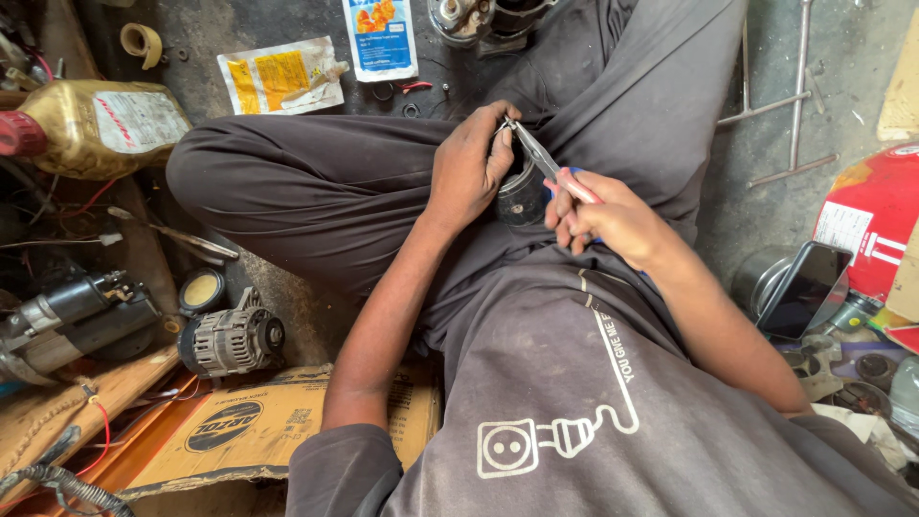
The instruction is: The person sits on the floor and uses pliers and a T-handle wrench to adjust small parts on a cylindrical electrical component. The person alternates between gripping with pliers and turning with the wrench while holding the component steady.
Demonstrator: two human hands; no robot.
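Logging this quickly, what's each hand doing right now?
Left hand: closed on dark cylindrical metal part.
Right hand: closed on red-handled pliers.

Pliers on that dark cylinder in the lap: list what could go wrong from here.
1. The pliers tips work right beside the left hand thumb; a slip could probably jab or pinch it.
2. The dark cylinder rests on the lap, steadied only by that hand, so it might roll or drop.
3. The right hand grips the handles far back, so control may be poor.
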